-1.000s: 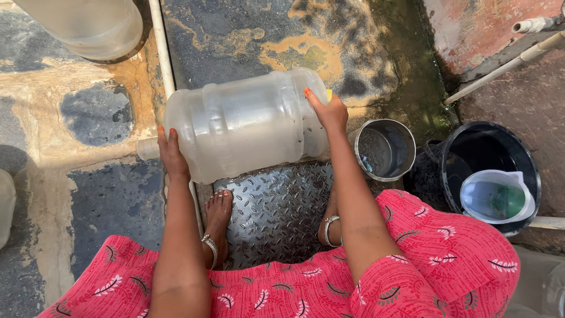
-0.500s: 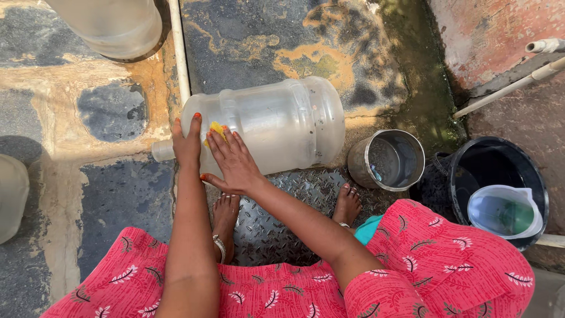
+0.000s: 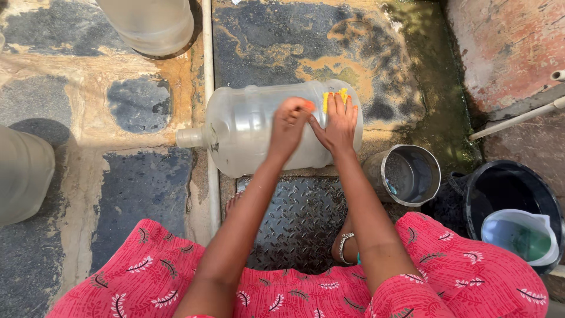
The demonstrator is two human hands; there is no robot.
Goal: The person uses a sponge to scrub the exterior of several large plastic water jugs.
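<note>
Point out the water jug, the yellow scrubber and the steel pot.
water jug (image 3: 241, 132), head view, clear side wall.
yellow scrubber (image 3: 333, 97), head view, edge above fingers.
steel pot (image 3: 434, 162), head view, right rim.

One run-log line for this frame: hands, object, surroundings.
left hand: on jug, closed | right hand: pressing yellow scrubber flat on jug | clear water jug: lying sideways | steel pot: right of jug

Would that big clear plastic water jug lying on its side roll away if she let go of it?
Probably, a little. The big clear plastic water jug is round and lies on its side, so a nudge could roll it. It looks empty, so likely light for its size. The left hand and the right hand, pressing a yellow scrub pad, seem to steady it.
</note>
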